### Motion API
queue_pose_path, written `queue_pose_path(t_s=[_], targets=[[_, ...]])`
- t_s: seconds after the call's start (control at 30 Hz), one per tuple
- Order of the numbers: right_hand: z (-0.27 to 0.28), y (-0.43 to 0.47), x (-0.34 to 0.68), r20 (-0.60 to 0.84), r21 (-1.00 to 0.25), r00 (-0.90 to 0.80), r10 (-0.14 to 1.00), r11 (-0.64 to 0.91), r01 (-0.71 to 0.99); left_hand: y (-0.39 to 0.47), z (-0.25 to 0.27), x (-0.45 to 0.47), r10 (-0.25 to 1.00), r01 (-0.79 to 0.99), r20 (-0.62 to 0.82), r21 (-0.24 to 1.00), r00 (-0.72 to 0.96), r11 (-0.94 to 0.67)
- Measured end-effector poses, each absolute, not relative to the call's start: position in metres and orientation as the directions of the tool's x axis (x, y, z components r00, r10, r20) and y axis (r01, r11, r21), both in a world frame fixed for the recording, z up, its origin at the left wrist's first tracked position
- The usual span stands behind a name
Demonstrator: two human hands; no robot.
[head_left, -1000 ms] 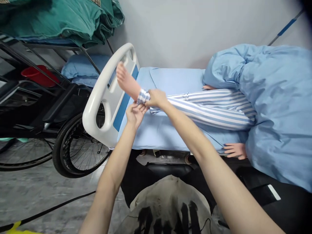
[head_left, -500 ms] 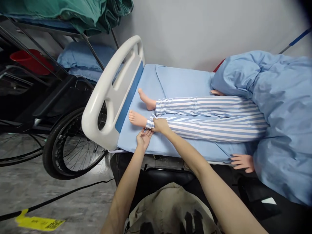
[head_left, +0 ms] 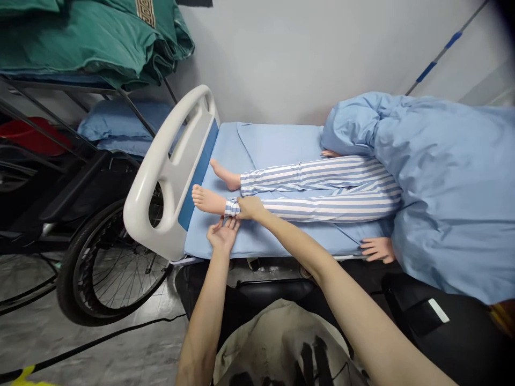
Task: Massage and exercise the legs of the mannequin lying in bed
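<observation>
A manikin in blue-and-white striped trousers (head_left: 341, 206) lies on the bed, its two bare feet toward the bed end. My right hand (head_left: 250, 207) is closed round the near leg at the trouser cuff, just above the near foot (head_left: 208, 200). Palm up, my left hand (head_left: 223, 234) has its fingers stretched out beneath the same ankle; the fingertips are partly hidden by the cuff. The far foot (head_left: 225, 175) rests on the light blue sheet (head_left: 273, 139). A bunched blue quilt (head_left: 450, 177) covers the upper body, leaving a manikin hand (head_left: 377, 250) showing at the near edge.
A white bed end board (head_left: 140, 187) stands left of the feet. Beyond it are a wheelchair wheel (head_left: 112, 262) and a rack with green bedding (head_left: 100, 43). Black chairs (head_left: 277, 292) line the near bedside. A cable (head_left: 104, 343) crosses the floor.
The camera view has shifted, so the bed appears farther left and lower. The near foot looks slightly raised, with my hands still at its ankle.
</observation>
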State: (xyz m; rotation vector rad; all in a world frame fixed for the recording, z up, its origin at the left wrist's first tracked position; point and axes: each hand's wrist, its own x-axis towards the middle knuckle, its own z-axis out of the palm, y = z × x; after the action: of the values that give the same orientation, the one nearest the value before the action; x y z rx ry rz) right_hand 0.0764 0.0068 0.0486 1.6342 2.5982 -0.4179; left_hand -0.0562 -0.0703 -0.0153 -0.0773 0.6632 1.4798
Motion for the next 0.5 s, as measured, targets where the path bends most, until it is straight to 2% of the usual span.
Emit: queue_pose_path(t_s=[0.1,0.27,0.4,0.5], targets=[[0.084,0.008,0.086,-0.078,-0.288,-0.492,0.867,0.452,0.844,-0.07,0.026,-0.052,0.934,-0.915,-0.354,0.392,-0.05,0.099],[0.166,0.015,0.114,0.08,-0.253,-0.437,0.896,0.442,0.86,-0.069,0.119,-0.036,0.997,-0.856,-0.077,0.513,0.028,0.063],[0.247,0.013,0.152,0.216,-0.291,-0.446,0.869,0.493,0.819,-0.071,0.195,-0.011,0.978,-0.843,0.179,0.538,0.103,-0.01],[0.3,0.007,0.186,0.297,-0.394,-0.401,0.866,0.494,0.775,-0.069,0.245,0.012,0.933,-0.815,0.301,0.58,0.197,-0.015]])
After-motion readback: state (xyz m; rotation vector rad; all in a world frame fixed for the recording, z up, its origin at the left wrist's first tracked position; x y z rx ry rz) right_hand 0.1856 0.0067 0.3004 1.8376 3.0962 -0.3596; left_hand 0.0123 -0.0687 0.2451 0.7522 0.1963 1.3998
